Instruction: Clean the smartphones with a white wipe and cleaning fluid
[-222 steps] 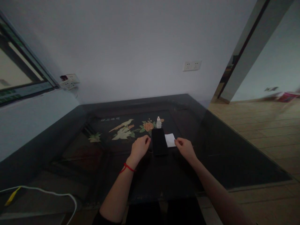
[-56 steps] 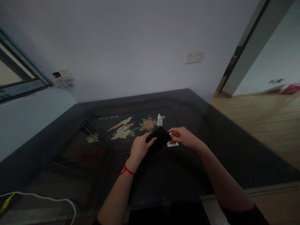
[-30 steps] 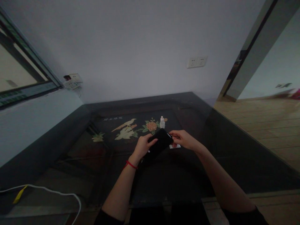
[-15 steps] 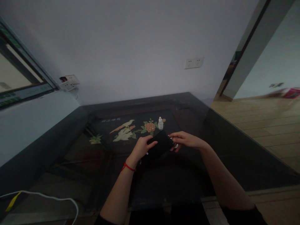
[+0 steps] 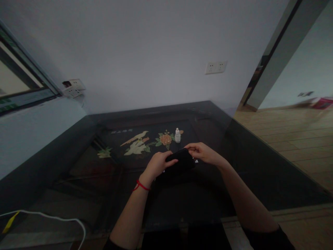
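Left hand, mine [image 5: 157, 165]: clamped on a black phone [image 5: 182, 161], thumb across its left end, fingers mostly hidden. Right hand, mine [image 5: 204, 152]: fingertips gathered at the other end; whether they pinch anything, I cannot tell. Phone: between my hands, held at a slant above the dark table [image 5: 265, 166].

Possible fault, first: a slip, should my right fingers push harder than my left thumb holds. Second: the white sliver [image 5: 196, 161] just beside my right fingertips could be creased if they drag across it.

Obstruction: phone and right hand block my view of its extent. White bottle [image 5: 177, 136]: upright, just beyond my grip; an outward swing might topple it. Flower picture [image 5: 165, 139]: flat, beyond my left hand, no hindrance.
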`<move>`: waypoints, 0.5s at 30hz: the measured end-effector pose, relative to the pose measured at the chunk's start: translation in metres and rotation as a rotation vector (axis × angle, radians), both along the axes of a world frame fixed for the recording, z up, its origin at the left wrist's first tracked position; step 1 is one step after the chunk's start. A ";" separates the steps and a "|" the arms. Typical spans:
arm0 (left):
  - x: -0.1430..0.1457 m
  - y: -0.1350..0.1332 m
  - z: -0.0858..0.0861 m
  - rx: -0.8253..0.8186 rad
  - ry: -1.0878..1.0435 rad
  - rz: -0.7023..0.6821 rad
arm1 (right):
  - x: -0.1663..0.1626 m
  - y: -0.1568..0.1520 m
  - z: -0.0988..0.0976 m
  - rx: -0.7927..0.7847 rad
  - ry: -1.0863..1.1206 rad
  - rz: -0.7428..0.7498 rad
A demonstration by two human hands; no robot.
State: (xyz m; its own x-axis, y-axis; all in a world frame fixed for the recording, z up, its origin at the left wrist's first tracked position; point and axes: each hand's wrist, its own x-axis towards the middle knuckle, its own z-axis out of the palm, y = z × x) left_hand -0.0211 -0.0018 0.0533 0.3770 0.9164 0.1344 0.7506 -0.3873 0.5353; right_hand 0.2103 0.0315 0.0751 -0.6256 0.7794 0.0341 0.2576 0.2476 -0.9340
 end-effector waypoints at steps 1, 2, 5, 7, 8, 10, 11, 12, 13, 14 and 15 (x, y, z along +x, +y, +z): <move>0.000 0.000 0.000 0.002 0.017 0.001 | 0.000 0.000 0.000 0.003 -0.005 -0.003; 0.000 0.000 0.000 0.002 0.035 0.001 | -0.001 -0.001 -0.001 0.001 -0.009 -0.004; -0.002 0.001 -0.001 -0.007 0.074 -0.007 | -0.003 -0.001 -0.004 0.001 -0.026 -0.009; -0.003 0.001 -0.002 -0.011 0.079 -0.018 | -0.003 -0.001 -0.006 0.018 -0.037 -0.020; -0.003 0.002 -0.002 -0.008 0.074 -0.025 | -0.004 -0.001 -0.007 0.030 -0.041 -0.025; -0.004 0.002 -0.003 0.006 0.057 -0.036 | -0.004 -0.001 -0.008 0.046 -0.042 -0.028; -0.005 0.003 -0.004 0.013 0.048 -0.040 | -0.005 -0.001 -0.008 0.046 -0.041 -0.024; -0.005 0.003 -0.004 0.018 0.037 -0.040 | -0.005 -0.001 -0.008 0.045 -0.036 -0.020; -0.005 0.003 -0.004 0.022 0.028 -0.039 | -0.005 -0.001 -0.007 0.043 -0.031 -0.018; -0.006 0.003 -0.004 0.023 0.020 -0.040 | -0.006 -0.001 -0.007 0.043 -0.027 -0.019; -0.006 0.003 -0.003 0.024 0.012 -0.042 | -0.006 -0.001 -0.006 0.046 -0.025 -0.024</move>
